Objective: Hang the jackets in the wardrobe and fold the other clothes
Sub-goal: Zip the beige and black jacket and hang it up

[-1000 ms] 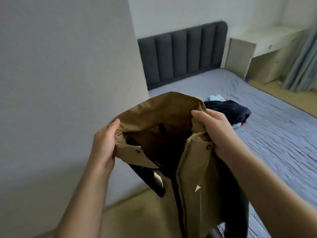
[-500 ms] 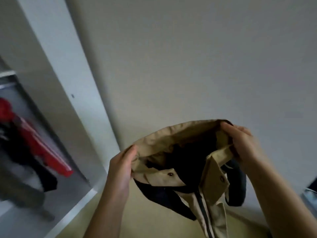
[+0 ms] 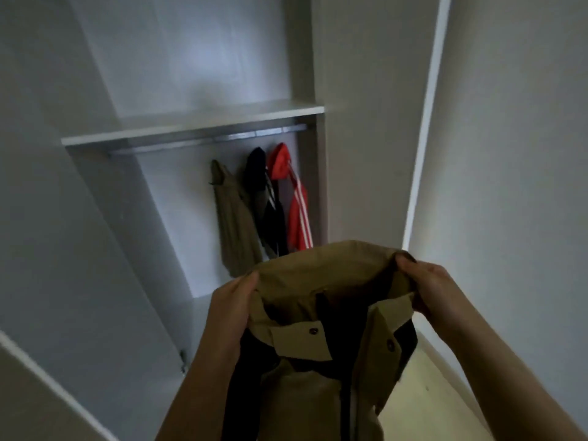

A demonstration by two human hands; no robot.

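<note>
Where the tan jacket (image 3: pixel 321 272) is: up before the open wardrobe (image 3: pixel 191 127), not yet hung.
Left hand (image 3: pixel 230 313): pinching one collar end.
Right hand (image 3: pixel 436 291): pinching the other, neck spread wide, likely for hanging.

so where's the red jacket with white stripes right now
In the head view the red jacket with white stripes hangs under the grey metal rail, rightmost of three, right beside the black hanging jacket.
</note>
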